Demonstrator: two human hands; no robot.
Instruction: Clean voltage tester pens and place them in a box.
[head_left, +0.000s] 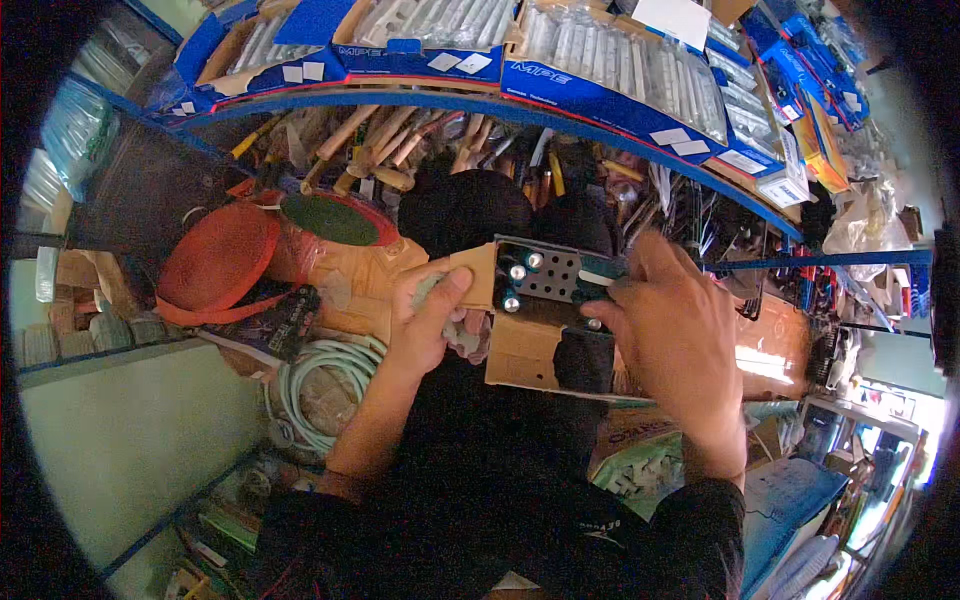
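Observation:
My left hand (435, 315) grips the left end of an opened cardboard box (525, 349), its thumb lying on a brown flap (474, 279). Crumpled clear plastic (466, 337) shows beneath that hand. Inside the box is a dark insert (553, 276) with rows of round holes. Several round, silvery metal pieces (517, 271) stand in it, mostly towards the left. My right hand (671, 322), blurred, is over the right end of the box with bent fingers. A pale flat strip (596, 278) shows at its fingertips; whether the hand holds it is unclear.
Blue cartons (592, 97) of plastic-wrapped goods line a shelf above wooden-handled tools (367, 146). On the left lie a red round strapped object (217, 262), a dark green disc (330, 219) and a coiled pale hose (289, 397). A blue box (802, 487) stands at lower right.

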